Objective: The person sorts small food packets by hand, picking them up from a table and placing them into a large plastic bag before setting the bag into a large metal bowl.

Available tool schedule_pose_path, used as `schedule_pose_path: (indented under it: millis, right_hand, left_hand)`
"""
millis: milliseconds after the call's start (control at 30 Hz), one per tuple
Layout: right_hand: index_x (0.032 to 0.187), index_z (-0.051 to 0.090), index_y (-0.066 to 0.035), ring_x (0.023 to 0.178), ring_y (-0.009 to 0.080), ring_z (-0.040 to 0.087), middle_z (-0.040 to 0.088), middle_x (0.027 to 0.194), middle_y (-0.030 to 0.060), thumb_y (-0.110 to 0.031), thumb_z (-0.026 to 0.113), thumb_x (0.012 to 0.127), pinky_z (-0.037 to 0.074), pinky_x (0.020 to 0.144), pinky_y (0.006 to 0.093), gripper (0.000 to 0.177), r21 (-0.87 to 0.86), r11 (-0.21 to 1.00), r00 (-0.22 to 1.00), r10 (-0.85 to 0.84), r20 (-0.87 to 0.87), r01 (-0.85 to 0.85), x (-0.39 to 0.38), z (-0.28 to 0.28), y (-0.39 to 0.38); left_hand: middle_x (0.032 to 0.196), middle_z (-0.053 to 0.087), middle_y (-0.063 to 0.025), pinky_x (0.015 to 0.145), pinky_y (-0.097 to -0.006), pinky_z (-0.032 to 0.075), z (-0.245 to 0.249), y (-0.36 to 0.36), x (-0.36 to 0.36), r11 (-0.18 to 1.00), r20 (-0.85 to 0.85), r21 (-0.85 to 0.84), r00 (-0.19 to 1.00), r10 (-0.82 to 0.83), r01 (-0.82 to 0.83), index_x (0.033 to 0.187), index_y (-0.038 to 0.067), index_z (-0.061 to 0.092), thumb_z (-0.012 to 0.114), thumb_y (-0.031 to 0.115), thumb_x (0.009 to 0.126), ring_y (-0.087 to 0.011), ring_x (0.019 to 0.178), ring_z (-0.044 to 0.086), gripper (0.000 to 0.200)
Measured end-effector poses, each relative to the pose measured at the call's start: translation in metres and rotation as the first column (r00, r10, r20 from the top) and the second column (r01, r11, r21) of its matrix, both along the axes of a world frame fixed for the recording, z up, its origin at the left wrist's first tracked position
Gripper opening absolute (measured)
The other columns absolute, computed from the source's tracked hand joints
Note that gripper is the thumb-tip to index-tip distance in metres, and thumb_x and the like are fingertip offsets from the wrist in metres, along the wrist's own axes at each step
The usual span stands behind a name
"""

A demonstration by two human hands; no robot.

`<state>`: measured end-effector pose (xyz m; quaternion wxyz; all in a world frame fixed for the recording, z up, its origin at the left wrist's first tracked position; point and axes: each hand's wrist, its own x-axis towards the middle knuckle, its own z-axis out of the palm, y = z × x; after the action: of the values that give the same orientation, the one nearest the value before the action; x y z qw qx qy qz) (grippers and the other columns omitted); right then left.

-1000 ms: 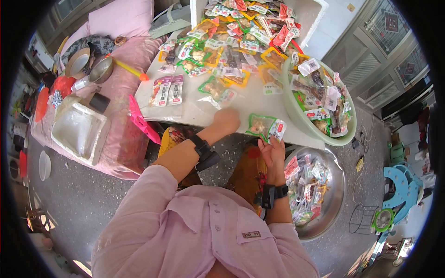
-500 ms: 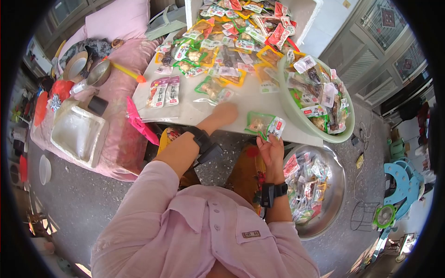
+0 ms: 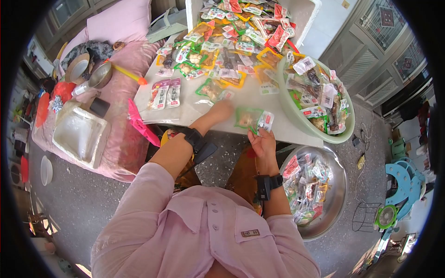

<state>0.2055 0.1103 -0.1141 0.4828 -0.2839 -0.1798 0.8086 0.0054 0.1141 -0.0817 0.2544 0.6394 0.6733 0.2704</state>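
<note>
My right hand [image 3: 262,142] holds a green-edged snack packet [image 3: 253,118] by its lower edge, just over the near edge of the white table [image 3: 269,104]. My left hand [image 3: 221,110] rests on the table to the left of that packet, fingers curled, close to a clear packet [image 3: 202,106]; whether it grips anything is hidden. Both wrists wear black bands. Many colourful sealed snack packets [image 3: 227,51] cover the table's far half.
A pale green basin [image 3: 320,95] full of packets sits on the table's right. A metal basin [image 3: 313,187] with more packets stands on the floor at right. Two red-and-white packets [image 3: 165,92] lie at the table's left; a pink-covered surface [image 3: 116,88] with bowls and a white tray lies further left.
My right hand has carried the green packet leftward and a little further onto the table. My left hand has slid slightly forward and left across the tabletop.
</note>
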Motion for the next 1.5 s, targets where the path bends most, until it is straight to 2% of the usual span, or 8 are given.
schedule_pose_path:
  millis: [200, 500, 633, 833, 1067, 1167, 1367, 1500]
  right_hand:
    - [0.103, 0.039, -0.003, 0.082, 0.0277, 0.054, 0.05, 0.098, 0.0115, 0.001, 0.039, 0.08, 0.048, 0.068, 0.0354, 0.024, -0.028, 0.999, 0.999, -0.046, -0.025, 0.045, -0.005, 0.012, -0.003]
    - [0.106, 0.039, -0.004, 0.09, 0.0248, 0.051, 0.048, 0.102, 0.0099, 0.004, 0.037, 0.08, 0.046, 0.075, 0.0359, 0.027, -0.095, 0.995, 0.98, -0.015, -0.196, -0.003, -0.047, 0.003, 0.014]
    - [0.107, 0.04, -0.008, 0.087, 0.0218, 0.052, 0.047, 0.104, 0.0083, 0.001, 0.04, 0.08, 0.045, 0.071, 0.0344, 0.029, -0.09, 0.987, 0.963, 0.109, -0.248, -0.134, -0.074, -0.001, 0.015]
    - [0.102, 0.044, -0.013, 0.079, 0.0186, 0.055, 0.054, 0.092, 0.0061, -0.005, 0.048, 0.077, 0.046, 0.064, 0.0321, 0.026, -0.013, 0.909, 0.889, 0.411, 0.2, -0.417, -0.04, 0.015, 0.03]
    - [0.093, 0.048, -0.001, 0.078, 0.022, 0.057, 0.056, 0.086, 0.0097, 0.003, 0.049, 0.072, 0.047, 0.068, 0.0363, 0.021, 0.168, 0.941, 0.95, 0.266, 0.164, -0.293, -0.038, 0.015, 0.039]
    - [0.092, 0.049, 0.0, 0.081, 0.0226, 0.056, 0.057, 0.086, 0.0102, 0.003, 0.049, 0.072, 0.046, 0.074, 0.0358, 0.021, 0.343, 0.887, 0.931, 0.208, 0.299, -0.308, -0.031, 0.018, 0.036]
    - [0.101, 0.047, 0.0, 0.084, 0.0217, 0.055, 0.055, 0.095, 0.0106, 0.003, 0.048, 0.073, 0.045, 0.076, 0.0341, 0.028, 0.244, 0.873, 0.901, 0.433, 0.017, -0.423, -0.034, 0.03, 0.026]
    - [0.105, 0.045, -0.001, 0.088, 0.0215, 0.054, 0.053, 0.099, 0.0108, 0.003, 0.047, 0.074, 0.045, 0.077, 0.034, 0.031, 0.204, 0.869, 0.892, 0.43, 0.139, -0.451, -0.053, 0.011, 0.033]
  left_hand:
    - [0.077, 0.053, -0.0203, 0.067, -0.0425, 0.038, -0.001, -0.002, -0.001, 0.964, -0.208, 0.223, 0.973, -0.1, 0.147, 0.073, 0.0, 0.05, 0.04, 0.02, 0.076, -0.0361, 0.076, 0.05, 0.023]
    - [0.082, 0.056, -0.0168, 0.068, -0.0415, 0.041, 0.041, -0.02, 0.023, 0.991, -0.267, 0.133, 0.963, 0.033, 0.003, 0.079, 0.002, 0.055, 0.04, 0.021, 0.075, -0.0329, 0.079, 0.053, 0.024]
    - [0.087, 0.056, -0.016, 0.066, -0.0408, 0.043, 0.051, -0.015, 0.03, 0.988, -0.296, -0.079, 0.95, 0.102, -0.131, 0.084, 0.003, 0.056, 0.041, 0.02, 0.075, -0.0313, 0.082, 0.054, 0.024]
    - [0.087, 0.055, -0.017, 0.066, -0.0412, 0.043, 0.042, -0.025, 0.025, 0.987, -0.246, -0.009, 0.957, 0.154, -0.161, 0.083, 0.003, 0.055, 0.041, 0.021, 0.075, -0.0321, 0.082, 0.053, 0.024]
    - [0.085, 0.054, -0.0182, 0.067, -0.0418, 0.041, 0.032, -0.021, 0.037, 0.99, -0.185, 0.093, 0.975, 0.119, -0.104, 0.081, 0.003, 0.053, 0.04, 0.024, 0.076, -0.0337, 0.079, 0.052, 0.025]
    - [0.084, 0.054, -0.0181, 0.067, -0.042, 0.041, 0.041, -0.023, 0.034, 0.982, -0.134, 0.119, 0.978, 0.16, -0.144, 0.079, 0.002, 0.052, 0.041, 0.024, 0.076, -0.0339, 0.079, 0.051, 0.024]
    - [0.08, 0.054, -0.0178, 0.066, -0.0422, 0.041, 0.05, -0.031, 0.038, 0.982, -0.181, 0.159, 0.975, 0.127, -0.099, 0.076, 0.003, 0.052, 0.043, 0.022, 0.074, -0.0336, 0.077, 0.052, 0.021]
    - [0.079, 0.054, -0.0177, 0.064, -0.0422, 0.041, 0.053, -0.037, 0.051, 0.991, -0.209, 0.108, 0.973, 0.095, -0.073, 0.075, 0.003, 0.052, 0.044, 0.02, 0.073, -0.0335, 0.075, 0.052, 0.019]
